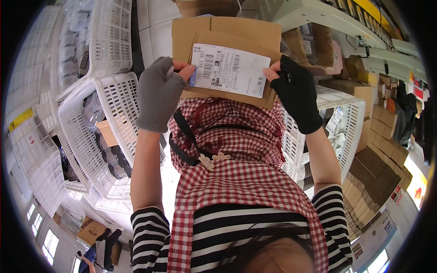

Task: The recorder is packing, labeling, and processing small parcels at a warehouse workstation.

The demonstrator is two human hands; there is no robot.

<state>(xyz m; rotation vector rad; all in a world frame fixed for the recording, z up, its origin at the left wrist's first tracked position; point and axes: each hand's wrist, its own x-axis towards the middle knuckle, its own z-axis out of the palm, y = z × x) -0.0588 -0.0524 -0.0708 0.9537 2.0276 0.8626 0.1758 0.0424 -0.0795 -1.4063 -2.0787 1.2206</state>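
My left hand, in a grey fingerless glove, pinches the left edge of a white shipping label. At the label's right edge, the bare fingertips of my right hand, in a black fingerless glove, are closed on it. The label lies slightly tilted over a flat brown cardboard parcel in front of my apron. Whether the label is stuck down all over, I cannot tell. Behind that parcel is a larger piece of brown cardboard.
White plastic crates with wrapped goods stand on my left. Another white crate is at my right. An open carton holds dark packages beyond my right hand, under a pale metal frame. Stacked cardboard sits farther right.
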